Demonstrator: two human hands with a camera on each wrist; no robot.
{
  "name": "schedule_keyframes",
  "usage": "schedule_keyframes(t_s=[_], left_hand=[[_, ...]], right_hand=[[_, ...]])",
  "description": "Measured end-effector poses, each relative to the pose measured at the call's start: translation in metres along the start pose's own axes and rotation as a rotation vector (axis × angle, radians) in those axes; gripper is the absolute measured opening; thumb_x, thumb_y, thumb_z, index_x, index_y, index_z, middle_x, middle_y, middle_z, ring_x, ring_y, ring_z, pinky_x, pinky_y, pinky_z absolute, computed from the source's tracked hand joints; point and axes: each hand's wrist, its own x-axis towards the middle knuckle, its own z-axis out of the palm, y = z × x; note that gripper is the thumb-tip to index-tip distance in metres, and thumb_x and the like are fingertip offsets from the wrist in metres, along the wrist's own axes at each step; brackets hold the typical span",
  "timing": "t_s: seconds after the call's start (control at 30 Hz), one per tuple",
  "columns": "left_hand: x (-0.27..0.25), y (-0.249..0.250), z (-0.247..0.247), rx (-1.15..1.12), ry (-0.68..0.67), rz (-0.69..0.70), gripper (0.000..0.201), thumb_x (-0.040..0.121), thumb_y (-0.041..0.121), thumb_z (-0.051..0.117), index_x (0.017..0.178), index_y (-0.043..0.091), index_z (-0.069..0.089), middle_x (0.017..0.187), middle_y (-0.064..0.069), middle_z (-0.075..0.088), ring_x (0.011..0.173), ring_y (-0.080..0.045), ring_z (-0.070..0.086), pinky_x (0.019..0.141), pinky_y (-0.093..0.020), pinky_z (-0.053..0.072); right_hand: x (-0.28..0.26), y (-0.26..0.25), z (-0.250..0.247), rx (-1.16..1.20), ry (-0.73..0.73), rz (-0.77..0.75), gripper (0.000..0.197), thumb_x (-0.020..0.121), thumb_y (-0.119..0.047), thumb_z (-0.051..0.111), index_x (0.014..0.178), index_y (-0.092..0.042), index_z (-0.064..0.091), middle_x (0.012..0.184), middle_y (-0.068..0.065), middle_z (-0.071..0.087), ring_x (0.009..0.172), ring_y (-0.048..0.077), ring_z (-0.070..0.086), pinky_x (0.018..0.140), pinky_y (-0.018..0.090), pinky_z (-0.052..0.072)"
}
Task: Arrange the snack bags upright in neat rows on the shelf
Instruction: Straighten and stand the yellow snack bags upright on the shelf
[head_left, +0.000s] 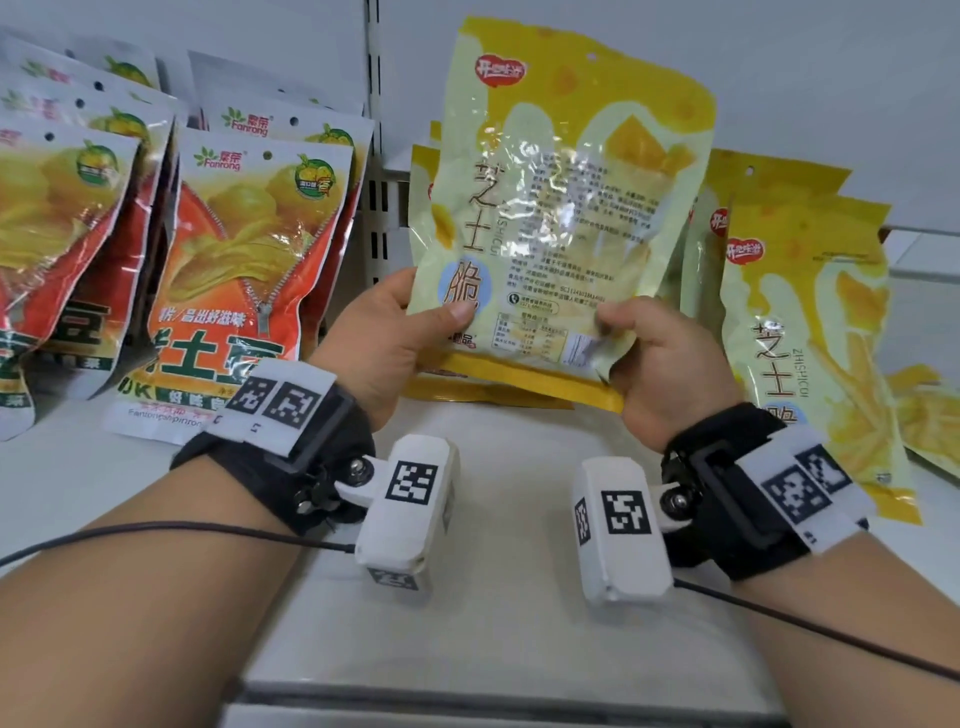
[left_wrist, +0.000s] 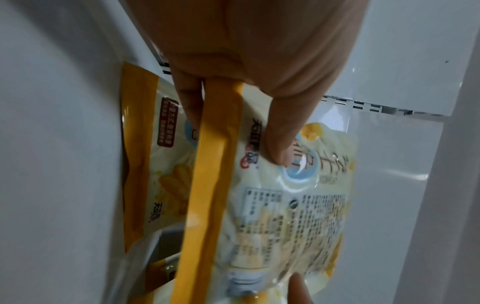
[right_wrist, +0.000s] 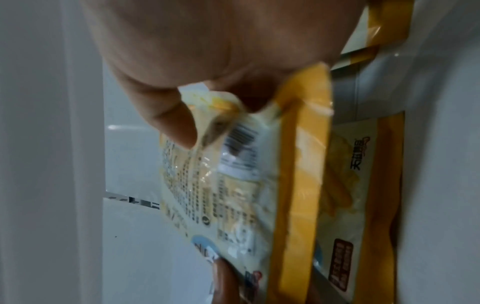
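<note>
Holding: both hands grip one yellow cheese-stick bag (head_left: 561, 208) by its bottom edge, upright, printed back toward the camera, raised just above the shelf (head_left: 493, 571).
Left hand (head_left: 384, 343): thumb laid on the bag's near face at the lower left corner, fingers curled behind it; the left wrist view shows the thumb (left_wrist: 280, 131) on the print and a finger behind the yellow bottom seam.
Right hand (head_left: 660, 364): pinches the lower right corner, crumpling the film by the barcode; the right wrist view shows the thumb (right_wrist: 168, 115) pressed there.
Bags behind the held one: at least two more yellow bags (head_left: 431, 171), mostly hidden, standing against the back wall.
Bags to the right: two yellow bags (head_left: 810, 338) standing and leaning back, one in front of the other; one more (head_left: 930, 415) lying flat at the far right.
Orange potato-chip bags (head_left: 244, 260): about six visible at the left, in two leaning stacks, fronts forward.
Wrists: a black strap with a white marked camera block on each.
</note>
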Motion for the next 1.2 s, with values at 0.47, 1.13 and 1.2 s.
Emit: schedule_keyframes(t_s=[0.47,1.13,1.2], left_hand=[[-0.001,0.006,0.002,-0.148,0.007,0.054,0.015,0.088,0.007,0.053,0.096,0.011,0.065,0.076,0.001,0.075,0.065,-0.009,0.070,0.053,-0.016,0.051],[-0.005,0.011,0.003,-0.081,-0.016,0.103,0.025,0.090,-0.003,0.048,0.102,0.013,0.063,0.081,0.002,0.075,0.070,-0.012,0.070,0.057,-0.022,0.053],[-0.008,0.012,0.006,-0.129,0.025,0.083,0.018,0.092,0.003,0.048,0.099,0.011,0.063,0.078,0.001,0.074,0.069,-0.012,0.070,0.057,-0.023,0.054]], right_hand=[[0.001,0.004,-0.007,-0.092,-0.077,-0.106,0.016,0.088,-0.005,0.056,0.097,-0.013,0.066,0.086,0.004,0.075,0.083,0.020,0.072,0.066,0.033,0.057],[0.002,-0.007,-0.006,0.008,0.083,-0.184,0.029,0.094,-0.038,0.049,0.088,-0.019,0.071,0.103,0.006,0.070,0.104,0.024,0.064,0.100,0.052,0.045],[0.000,-0.009,-0.004,-0.057,0.108,-0.244,0.020,0.094,-0.033,0.051,0.089,-0.021,0.065,0.101,0.006,0.069,0.102,0.023,0.064,0.097,0.046,0.047]])
